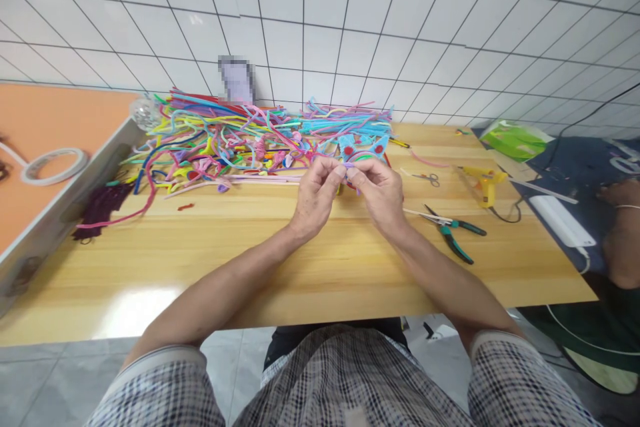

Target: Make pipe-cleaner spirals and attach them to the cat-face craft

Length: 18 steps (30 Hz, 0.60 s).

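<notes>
The bare left hand and bare right hand nearly meet above the pale wooden tabletop, each grip pinched on what seems a small purple fuzzy stem, partly hidden between them, near a tangled heap of multicoloured fuzzy stems.

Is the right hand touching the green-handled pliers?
Apart. The head view shows bare wooden tabletop between the right hand and the green-handled pliers, which lie farther to the right.
</notes>
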Motion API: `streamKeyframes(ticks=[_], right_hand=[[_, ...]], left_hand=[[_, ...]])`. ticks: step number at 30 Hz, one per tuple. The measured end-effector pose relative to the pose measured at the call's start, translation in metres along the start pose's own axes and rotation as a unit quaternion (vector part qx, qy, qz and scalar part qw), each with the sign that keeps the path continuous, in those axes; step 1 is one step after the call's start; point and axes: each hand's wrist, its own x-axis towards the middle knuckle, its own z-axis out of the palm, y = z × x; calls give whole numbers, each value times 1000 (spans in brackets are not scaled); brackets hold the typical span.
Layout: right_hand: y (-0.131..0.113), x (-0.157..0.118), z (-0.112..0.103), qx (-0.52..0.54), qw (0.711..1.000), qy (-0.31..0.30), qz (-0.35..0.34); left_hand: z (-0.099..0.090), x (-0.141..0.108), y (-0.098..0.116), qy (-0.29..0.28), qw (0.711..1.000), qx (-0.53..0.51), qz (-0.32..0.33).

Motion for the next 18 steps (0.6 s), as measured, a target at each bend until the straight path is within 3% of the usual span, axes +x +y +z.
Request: streamKeyframes(ticks=[4, 9, 18], right_hand=[[-7, 1, -7, -77, 996, 3, -55], [-19, 5, -19, -213, 967, -10, -140], [-10, 11, -18, -57, 997, -48, -20]], left_hand=[[-6, 7, 0, -36, 998, 36, 21], [-18, 18, 7, -84, 984, 140, 78], [-16, 17, 3, -75, 994, 71, 30]])
